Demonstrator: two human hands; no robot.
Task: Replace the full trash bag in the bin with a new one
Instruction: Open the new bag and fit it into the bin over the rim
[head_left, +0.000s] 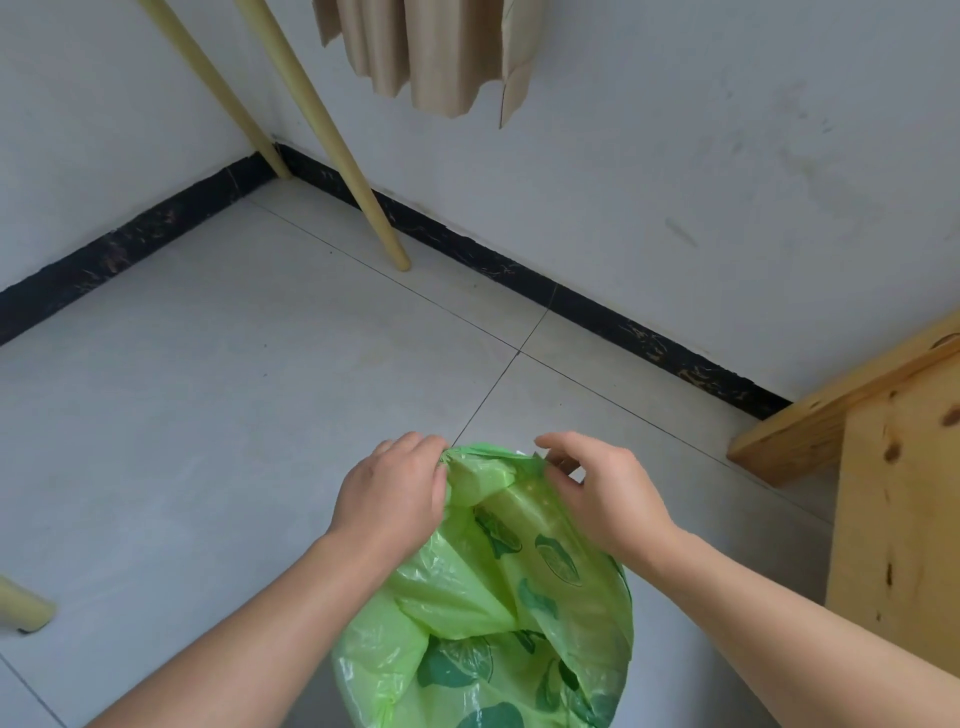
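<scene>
Green bag (498, 597) top edge pinched by both hands, L (392, 488) & R (605, 491).

no readable text, green trash bag (483, 597) printed only with darker lime-slice and leaf pictures

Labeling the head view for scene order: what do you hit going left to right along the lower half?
Pale yellow leg end → left hand → green trash bag → right hand → wooden furniture. Both hands pinch the bag's gathered top edge.
</scene>
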